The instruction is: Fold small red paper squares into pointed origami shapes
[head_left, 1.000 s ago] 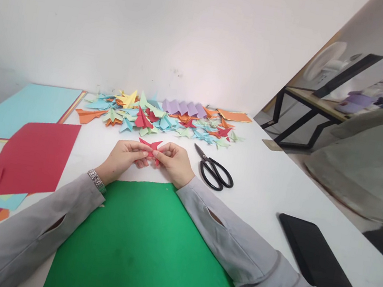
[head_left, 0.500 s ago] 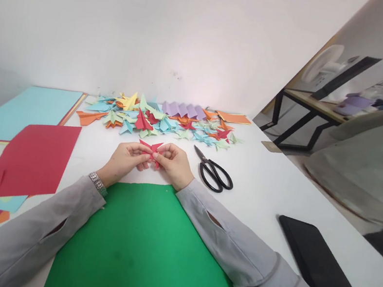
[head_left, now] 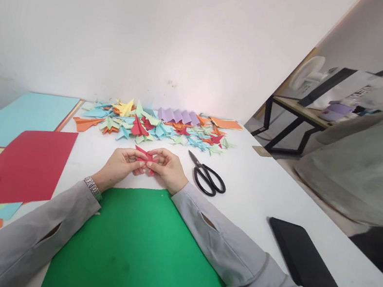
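Note:
Both my hands pinch a small folded piece of red paper [head_left: 142, 151] just beyond the far edge of the green sheet [head_left: 146, 249]. My left hand [head_left: 121, 163] grips its left side between thumb and fingers. On the right side, my right hand [head_left: 168, 166] presses the paper between thumb and index finger. The fingers cover much of the folded shape. Black-handled scissors [head_left: 207, 175] lie to the right of my right hand, blades pointing away. Behind my hands spreads a pile of folded paper figures [head_left: 140, 127] in several colours.
Red paper sheets [head_left: 37, 163] and a light blue sheet stack [head_left: 22, 113] lie on the left. A purple pleated strip [head_left: 179, 116] stands by the wall. At right lies a flat black object [head_left: 316, 274]; a person's clothing [head_left: 362, 163] shows beyond the table.
The view has shifted a little, so the table items sit slightly lower and further left. My right hand's fingers now cover more of the red paper's right point.

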`<state>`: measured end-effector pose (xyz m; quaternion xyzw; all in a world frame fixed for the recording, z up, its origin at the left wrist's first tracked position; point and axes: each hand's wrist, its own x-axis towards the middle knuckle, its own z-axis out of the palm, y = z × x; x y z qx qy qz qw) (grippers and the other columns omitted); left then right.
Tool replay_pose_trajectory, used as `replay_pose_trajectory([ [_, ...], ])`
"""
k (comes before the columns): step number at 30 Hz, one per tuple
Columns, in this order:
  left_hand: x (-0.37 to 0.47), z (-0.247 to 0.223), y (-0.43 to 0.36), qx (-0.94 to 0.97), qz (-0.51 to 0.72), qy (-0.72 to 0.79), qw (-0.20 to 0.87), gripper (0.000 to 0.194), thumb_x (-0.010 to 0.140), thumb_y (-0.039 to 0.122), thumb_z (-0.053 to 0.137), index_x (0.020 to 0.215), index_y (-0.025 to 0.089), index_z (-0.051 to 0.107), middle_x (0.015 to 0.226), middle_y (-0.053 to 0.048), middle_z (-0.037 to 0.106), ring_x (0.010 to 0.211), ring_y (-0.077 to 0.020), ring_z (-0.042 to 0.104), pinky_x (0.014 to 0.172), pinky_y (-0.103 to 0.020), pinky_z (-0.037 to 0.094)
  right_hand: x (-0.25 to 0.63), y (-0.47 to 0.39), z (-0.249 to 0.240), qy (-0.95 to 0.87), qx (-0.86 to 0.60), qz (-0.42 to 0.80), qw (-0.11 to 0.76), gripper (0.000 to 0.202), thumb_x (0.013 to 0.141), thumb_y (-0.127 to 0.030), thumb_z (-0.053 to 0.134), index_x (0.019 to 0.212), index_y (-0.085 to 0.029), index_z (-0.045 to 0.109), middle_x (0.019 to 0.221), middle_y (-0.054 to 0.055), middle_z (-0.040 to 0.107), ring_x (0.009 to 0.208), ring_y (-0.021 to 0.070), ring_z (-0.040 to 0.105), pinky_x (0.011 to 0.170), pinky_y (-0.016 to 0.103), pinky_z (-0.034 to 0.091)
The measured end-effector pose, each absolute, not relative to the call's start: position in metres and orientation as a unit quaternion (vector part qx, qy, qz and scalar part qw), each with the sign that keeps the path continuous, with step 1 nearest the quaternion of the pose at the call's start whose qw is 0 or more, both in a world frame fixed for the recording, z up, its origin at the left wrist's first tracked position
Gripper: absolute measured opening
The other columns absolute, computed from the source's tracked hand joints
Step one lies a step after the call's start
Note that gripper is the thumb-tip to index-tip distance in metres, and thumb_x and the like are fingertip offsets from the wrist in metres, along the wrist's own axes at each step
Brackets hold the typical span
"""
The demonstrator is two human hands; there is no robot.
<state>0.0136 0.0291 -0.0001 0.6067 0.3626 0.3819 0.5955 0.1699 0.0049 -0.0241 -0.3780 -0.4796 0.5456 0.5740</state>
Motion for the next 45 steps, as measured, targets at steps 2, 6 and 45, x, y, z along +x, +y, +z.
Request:
replay_pose_trajectory([
  [2, 0.0129, -0.0005, 0.0297, 0.609, 0.380, 0.355, 0.599, 0.028, 0.060, 0.029, 0.077, 0.080, 0.012, 0.068, 0.055, -0.002, 0.066, 0.052, -0.0133, 0.061, 0.051, -0.025, 0.049, 0.1700, 0.0052, -0.0236, -0.473, -0.379, 0.549, 0.575, 0.040, 0.054, -0.030, 0.082, 0.086, -0.016, 0.061, 0.053, -0.005, 0.065, 0.042, 0.0102, 0.057, 0.047, 0.024, 0.046],
  [6, 0.0121, 0.0002, 0.0304, 0.607, 0.379, 0.345, 0.607, 0.028, 0.061, 0.028, 0.076, 0.082, 0.012, 0.069, 0.058, -0.003, 0.067, 0.054, -0.0143, 0.062, 0.052, -0.026, 0.048, 0.1711, 0.0060, -0.0246, -0.462, -0.378, 0.555, 0.579, 0.040, 0.053, -0.029, 0.082, 0.085, -0.016, 0.062, 0.054, -0.004, 0.066, 0.042, 0.0103, 0.057, 0.048, 0.024, 0.046],
  [45, 0.0118, -0.0003, 0.0309, 0.583, 0.373, 0.356, 0.629, 0.023, 0.062, 0.019, 0.067, 0.084, 0.012, 0.068, 0.058, -0.003, 0.066, 0.054, -0.0144, 0.061, 0.055, -0.027, 0.048, 0.1709, 0.0065, -0.0241, -0.462, -0.366, 0.576, 0.566, 0.028, 0.059, -0.024, 0.076, 0.084, -0.016, 0.065, 0.058, -0.002, 0.068, 0.047, 0.0101, 0.059, 0.051, 0.025, 0.049],
])
